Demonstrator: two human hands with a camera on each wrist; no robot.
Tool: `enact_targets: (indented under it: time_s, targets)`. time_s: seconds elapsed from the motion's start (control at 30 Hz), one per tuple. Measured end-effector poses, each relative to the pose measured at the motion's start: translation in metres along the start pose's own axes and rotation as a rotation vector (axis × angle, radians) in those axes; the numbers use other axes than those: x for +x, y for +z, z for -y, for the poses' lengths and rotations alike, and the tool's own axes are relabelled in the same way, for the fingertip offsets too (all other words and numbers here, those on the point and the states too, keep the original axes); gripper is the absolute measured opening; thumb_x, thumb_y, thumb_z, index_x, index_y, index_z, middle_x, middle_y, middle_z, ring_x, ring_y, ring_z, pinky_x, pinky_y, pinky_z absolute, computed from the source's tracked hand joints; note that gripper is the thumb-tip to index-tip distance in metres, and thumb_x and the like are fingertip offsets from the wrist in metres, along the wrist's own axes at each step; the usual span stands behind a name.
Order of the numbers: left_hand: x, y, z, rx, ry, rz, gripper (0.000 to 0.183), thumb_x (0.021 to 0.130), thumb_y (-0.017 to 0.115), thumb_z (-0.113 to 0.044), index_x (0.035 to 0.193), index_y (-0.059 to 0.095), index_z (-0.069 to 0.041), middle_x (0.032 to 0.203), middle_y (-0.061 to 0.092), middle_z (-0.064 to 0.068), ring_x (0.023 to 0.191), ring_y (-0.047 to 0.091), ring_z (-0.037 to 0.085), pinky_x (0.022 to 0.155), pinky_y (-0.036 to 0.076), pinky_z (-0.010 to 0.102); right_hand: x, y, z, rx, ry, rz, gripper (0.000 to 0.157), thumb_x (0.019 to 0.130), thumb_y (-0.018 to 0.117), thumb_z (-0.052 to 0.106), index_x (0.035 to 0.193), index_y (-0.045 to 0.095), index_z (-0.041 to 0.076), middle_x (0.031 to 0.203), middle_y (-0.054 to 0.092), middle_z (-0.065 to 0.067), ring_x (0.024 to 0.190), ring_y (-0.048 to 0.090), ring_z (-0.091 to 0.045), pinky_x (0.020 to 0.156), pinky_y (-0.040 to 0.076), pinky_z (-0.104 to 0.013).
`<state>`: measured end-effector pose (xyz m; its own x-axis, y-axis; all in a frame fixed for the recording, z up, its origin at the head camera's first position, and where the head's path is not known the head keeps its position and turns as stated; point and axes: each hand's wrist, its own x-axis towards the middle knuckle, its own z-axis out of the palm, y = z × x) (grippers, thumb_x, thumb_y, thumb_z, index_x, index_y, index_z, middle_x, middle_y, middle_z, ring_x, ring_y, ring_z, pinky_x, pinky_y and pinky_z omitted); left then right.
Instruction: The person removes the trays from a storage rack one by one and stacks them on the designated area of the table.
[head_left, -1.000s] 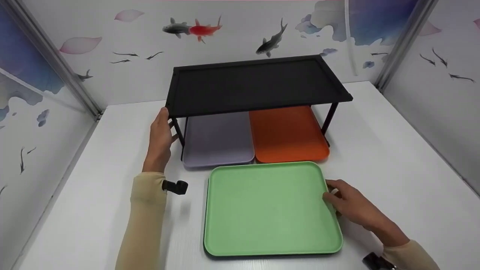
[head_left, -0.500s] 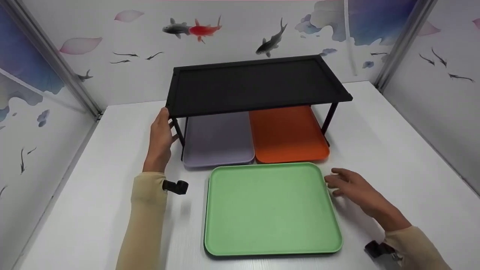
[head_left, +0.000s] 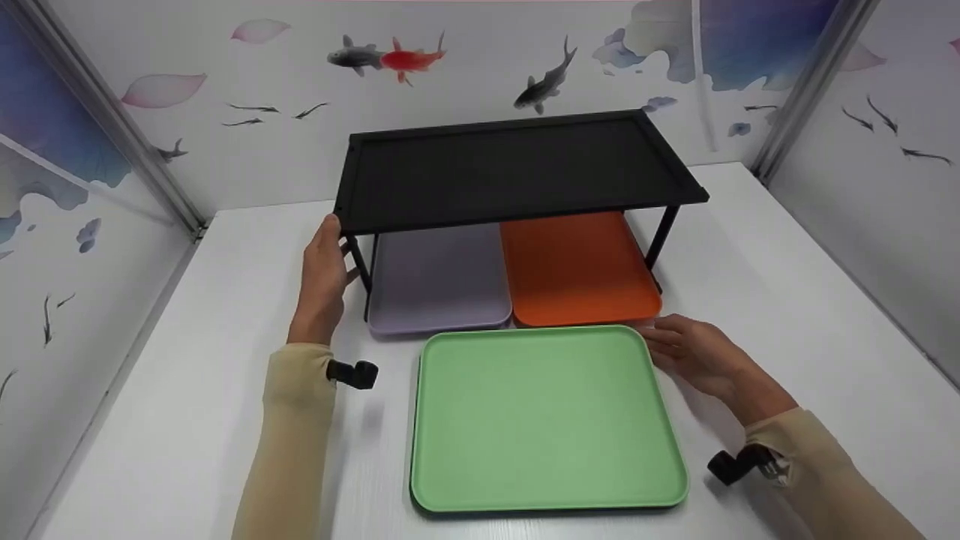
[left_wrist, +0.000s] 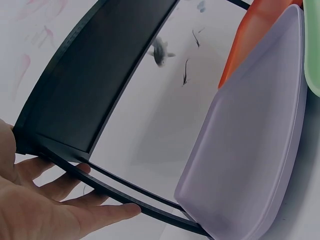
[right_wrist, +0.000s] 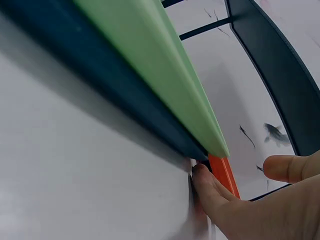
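A black raised rack (head_left: 517, 172) stands on legs at the back. My left hand (head_left: 321, 281) holds its front left corner, thumb at the top's edge and fingers against the leg. Under the rack lie a lilac tray (head_left: 442, 281) and an orange tray (head_left: 585, 274), side by side, their back parts hidden. In front of them a green tray (head_left: 547, 420) lies on a dark blue tray (right_wrist: 107, 75). My right hand (head_left: 709, 356) has its fingers extended at the green tray's far right corner, close to the orange tray's front corner. It grips nothing.
The white table (head_left: 180, 390) is bounded by printed walls at the back and sides. Metal posts (head_left: 814, 90) stand in the rear corners. The rack's right front leg (head_left: 663, 236) rises beside the orange tray.
My right hand has let go of the green tray's right rim and moved forward along it to the far corner. The left hand, rack and trays stay in place.
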<state>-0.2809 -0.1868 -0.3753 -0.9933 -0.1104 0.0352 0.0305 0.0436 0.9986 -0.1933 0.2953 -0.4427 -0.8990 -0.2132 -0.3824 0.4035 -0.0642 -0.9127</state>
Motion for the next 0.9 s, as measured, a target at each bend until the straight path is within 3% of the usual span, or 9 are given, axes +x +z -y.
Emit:
enact_targets:
  time_s: [0.1,0.17,0.2,0.3,0.4,0.63,0.77,0.9]
  targets:
    - [0.001,0.0,0.0,0.019,-0.007,0.0,0.066,0.109,0.028,-0.056,0.164,0.026,-0.019,0.167,0.027,0.007,0.154,0.026,0.035,0.12,0.034,0.055,0.003,0.001,-0.001,0.041,-0.008,0.024,0.031,0.111,0.044,0.021,0.132,0.054,0.0,0.131,0.064,-0.003,0.115,0.064,-0.009,0.102,0.051,-0.022]
    - [0.001,0.001,0.0,0.027,-0.006,0.002,0.066,0.109,0.028,-0.056,0.164,0.025,-0.019,0.167,0.027,0.007,0.154,0.026,0.036,0.12,0.034,0.055,0.004,0.002,-0.001,0.083,-0.011,0.027,0.024,0.111,0.045,0.021,0.12,0.061,0.006,0.122,0.068,0.001,0.113,0.065,-0.009,0.099,0.051,-0.021]
    - [0.0,0.0,0.0,0.03,-0.004,0.004,0.067,0.109,0.027,-0.057,0.164,0.025,-0.019,0.167,0.027,0.008,0.154,0.025,0.036,0.12,0.034,0.056,0.005,0.003,-0.001,0.095,-0.012,0.026,0.025,0.111,0.044,0.021,0.122,0.061,0.006,0.12,0.069,0.002,0.112,0.065,-0.009,0.099,0.051,-0.021]
    - [0.0,-0.001,0.001,0.028,0.002,0.005,0.067,0.109,0.028,-0.058,0.163,0.028,-0.019,0.167,0.028,0.008,0.154,0.025,0.037,0.119,0.033,0.057,0.009,0.006,-0.001,0.123,-0.008,0.017,0.031,0.112,0.044,0.022,0.135,0.055,0.005,0.12,0.07,0.003,0.112,0.064,-0.008,0.098,0.051,-0.019]
    - [0.0,-0.001,0.001,0.031,-0.002,0.003,0.067,0.109,0.028,-0.058,0.163,0.029,-0.019,0.167,0.028,0.008,0.154,0.025,0.036,0.119,0.034,0.056,0.013,0.007,-0.001,0.14,0.001,0.011,0.044,0.112,0.043,0.023,0.15,0.038,0.001,0.121,0.07,0.003,0.113,0.064,-0.006,0.099,0.05,-0.018]
    - [0.0,-0.001,0.002,0.028,-0.003,-0.002,0.067,0.109,0.028,-0.058,0.163,0.029,-0.019,0.166,0.028,0.008,0.154,0.025,0.036,0.119,0.034,0.055,0.017,0.004,-0.004,0.12,-0.019,0.019,0.051,0.112,0.045,0.023,0.155,0.033,0.0,0.126,0.068,0.005,0.116,0.062,-0.005,0.101,0.048,-0.017]
    - [-0.001,-0.001,0.001,0.026,0.004,0.003,0.067,0.109,0.029,-0.058,0.163,0.028,-0.02,0.167,0.027,0.008,0.155,0.024,0.035,0.12,0.034,0.056,0.018,0.005,-0.003,0.066,-0.039,0.014,0.056,0.112,0.045,0.026,0.159,0.029,0.0,0.142,0.06,0.004,0.127,0.056,-0.005,0.116,0.037,-0.025]
    - [0.0,-0.001,0.001,0.018,0.001,0.001,0.068,0.108,0.029,-0.059,0.164,0.027,-0.02,0.167,0.025,0.008,0.155,0.023,0.035,0.12,0.034,0.055,0.015,0.007,0.003,0.075,-0.034,-0.033,0.059,0.111,0.046,0.026,0.161,0.025,0.002,0.143,0.059,0.006,0.126,0.056,-0.003,0.127,0.02,-0.036]
